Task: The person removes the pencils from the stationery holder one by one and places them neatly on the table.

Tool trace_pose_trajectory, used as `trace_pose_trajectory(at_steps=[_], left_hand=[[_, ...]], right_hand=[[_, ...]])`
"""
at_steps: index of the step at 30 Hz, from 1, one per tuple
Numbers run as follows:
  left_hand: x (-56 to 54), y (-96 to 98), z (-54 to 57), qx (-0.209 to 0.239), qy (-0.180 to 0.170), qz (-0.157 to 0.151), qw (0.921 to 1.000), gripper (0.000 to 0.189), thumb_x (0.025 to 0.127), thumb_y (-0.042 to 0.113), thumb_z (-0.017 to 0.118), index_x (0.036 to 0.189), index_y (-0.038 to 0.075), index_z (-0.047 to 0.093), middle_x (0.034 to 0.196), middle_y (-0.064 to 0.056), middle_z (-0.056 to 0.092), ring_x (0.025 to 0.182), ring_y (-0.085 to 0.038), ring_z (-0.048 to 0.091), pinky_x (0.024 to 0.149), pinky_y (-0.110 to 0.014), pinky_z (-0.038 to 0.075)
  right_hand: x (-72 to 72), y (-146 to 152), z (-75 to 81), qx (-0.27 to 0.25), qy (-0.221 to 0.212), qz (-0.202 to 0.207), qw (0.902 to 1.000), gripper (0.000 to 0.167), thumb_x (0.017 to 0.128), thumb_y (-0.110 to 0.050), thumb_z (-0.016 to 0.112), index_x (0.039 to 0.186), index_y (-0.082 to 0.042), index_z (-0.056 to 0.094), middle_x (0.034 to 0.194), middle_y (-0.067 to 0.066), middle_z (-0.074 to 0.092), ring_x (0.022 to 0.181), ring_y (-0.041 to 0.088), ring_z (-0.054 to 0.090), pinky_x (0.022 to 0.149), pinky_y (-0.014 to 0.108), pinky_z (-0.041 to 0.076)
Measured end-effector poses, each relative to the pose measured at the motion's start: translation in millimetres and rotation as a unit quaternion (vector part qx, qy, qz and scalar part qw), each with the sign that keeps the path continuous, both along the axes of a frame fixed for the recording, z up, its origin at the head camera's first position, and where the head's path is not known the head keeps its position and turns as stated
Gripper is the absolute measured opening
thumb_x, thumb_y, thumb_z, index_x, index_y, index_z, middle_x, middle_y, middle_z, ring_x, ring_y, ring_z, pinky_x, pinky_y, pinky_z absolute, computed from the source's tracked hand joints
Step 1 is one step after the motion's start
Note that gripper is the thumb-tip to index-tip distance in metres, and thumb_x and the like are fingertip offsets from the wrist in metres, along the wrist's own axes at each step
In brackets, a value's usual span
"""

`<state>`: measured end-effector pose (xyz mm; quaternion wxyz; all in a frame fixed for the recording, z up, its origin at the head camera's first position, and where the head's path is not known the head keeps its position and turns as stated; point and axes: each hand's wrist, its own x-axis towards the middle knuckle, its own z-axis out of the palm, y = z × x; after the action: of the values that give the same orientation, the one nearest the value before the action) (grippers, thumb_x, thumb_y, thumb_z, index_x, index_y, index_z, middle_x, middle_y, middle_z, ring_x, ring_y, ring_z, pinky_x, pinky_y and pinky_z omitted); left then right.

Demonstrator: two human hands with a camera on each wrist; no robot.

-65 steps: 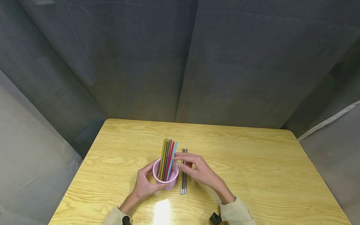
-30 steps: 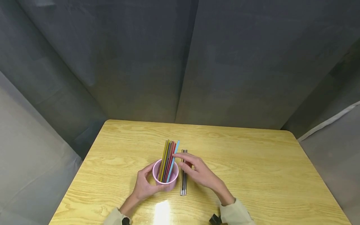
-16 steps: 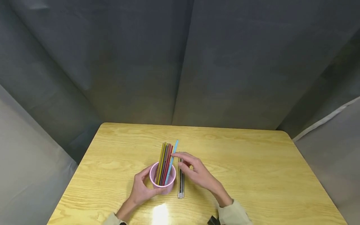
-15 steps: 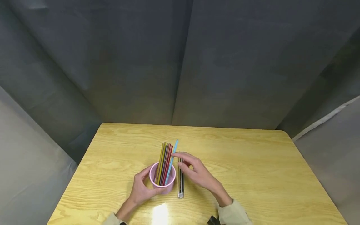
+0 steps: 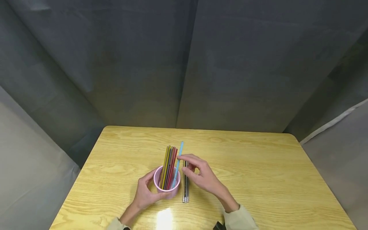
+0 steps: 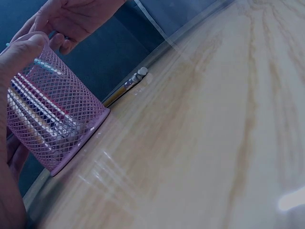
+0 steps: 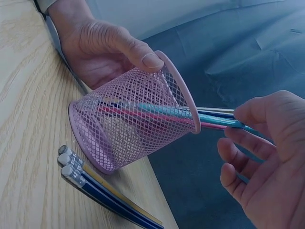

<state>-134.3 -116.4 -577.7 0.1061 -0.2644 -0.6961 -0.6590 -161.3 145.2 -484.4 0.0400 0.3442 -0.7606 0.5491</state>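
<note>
My left hand (image 5: 144, 193) grips a pink mesh pencil cup (image 5: 173, 194) around its side, thumb near the rim in the right wrist view. Inside, several pencils (image 5: 167, 169), yellow, dark and red, lean together toward the left. A light blue pencil (image 7: 217, 119) stands apart from them on the right, its lower part within the cup. Thumb and fingertips of my right hand (image 5: 202, 174) pinch this blue pencil above the rim. In the left wrist view the base of the cup (image 6: 78, 102) sits on the table.
Just right of the cup, three pencils with white erasers (image 7: 71, 162) lie side by side on the wooden table (image 5: 258, 169), partly under my right hand in the head view. Grey curtains (image 5: 230, 64) hang behind and at both sides.
The blue pencil has risen a little and shifted right, leaving a gap to the other pencils; my right hand has kept close to it. My left hand still holds the cup in place.
</note>
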Motion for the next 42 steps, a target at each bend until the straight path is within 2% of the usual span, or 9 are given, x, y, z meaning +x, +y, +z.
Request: trace_pose_trajectory(at_steps=[11, 22, 26, 34, 42], left_hand=[[-0.2, 1.3, 2.4, 0.009, 0.002, -0.005, 0.9999, 0.091, 0.062, 0.001, 0.097, 0.144, -0.004, 0.056, 0.135, -0.022, 0.067, 0.122, -0.027, 0.068, 0.112, -0.035, 0.052], [-0.7, 0.8, 1.4, 0.016, 0.003, -0.011, 0.9998, 0.090, 0.063, -0.001, 0.095, 0.143, -0.005, 0.056, 0.134, -0.024, 0.068, 0.121, -0.028, 0.068, 0.111, -0.036, 0.053], [-0.9, 0.3, 0.5, 0.017, 0.004, -0.013, 0.9998, 0.090, 0.063, -0.002, 0.095, 0.143, -0.007, 0.055, 0.134, -0.025, 0.067, 0.122, -0.026, 0.068, 0.111, -0.035, 0.053], [-1.6, -0.2, 0.5, 0.012, 0.013, -0.009, 0.9998, 0.090, 0.062, -0.001, 0.095, 0.143, -0.006, 0.055, 0.136, -0.025, 0.066, 0.124, -0.024, 0.067, 0.112, -0.034, 0.052], [-1.2, 0.1, 0.5, 0.011, 0.010, -0.006, 0.9999, 0.090, 0.062, -0.001, 0.095, 0.143, -0.006, 0.056, 0.136, -0.025, 0.066, 0.124, -0.023, 0.067, 0.113, -0.035, 0.051]], right_hand=[[2.4, 0.9, 5.4, -0.016, -0.009, -0.027, 0.9995, 0.033, 0.102, -0.004, 0.065, 0.134, -0.013, 0.068, 0.125, 0.010, 0.070, 0.076, 0.012, 0.057, 0.064, 0.023, 0.055], [0.6, 4.5, 9.0, -0.035, -0.006, -0.029, 0.9989, 0.030, 0.099, 0.003, 0.065, 0.129, -0.002, 0.068, 0.113, 0.009, 0.071, 0.072, 0.011, 0.055, 0.062, 0.023, 0.054], [0.4, 6.8, 12.1, -0.043, -0.007, -0.032, 0.9985, 0.030, 0.100, 0.003, 0.065, 0.129, -0.003, 0.068, 0.108, 0.009, 0.070, 0.072, 0.012, 0.054, 0.063, 0.022, 0.053], [-0.1, 13.4, 21.4, -0.058, -0.006, -0.042, 0.9974, 0.030, 0.099, 0.005, 0.064, 0.127, -0.003, 0.069, 0.109, 0.018, 0.070, 0.072, 0.013, 0.053, 0.063, 0.021, 0.050], [-1.0, 16.4, 25.2, -0.065, 0.011, -0.049, 0.9966, 0.030, 0.099, 0.007, 0.063, 0.127, -0.002, 0.069, 0.113, 0.011, 0.070, 0.071, 0.014, 0.054, 0.061, 0.023, 0.050]])
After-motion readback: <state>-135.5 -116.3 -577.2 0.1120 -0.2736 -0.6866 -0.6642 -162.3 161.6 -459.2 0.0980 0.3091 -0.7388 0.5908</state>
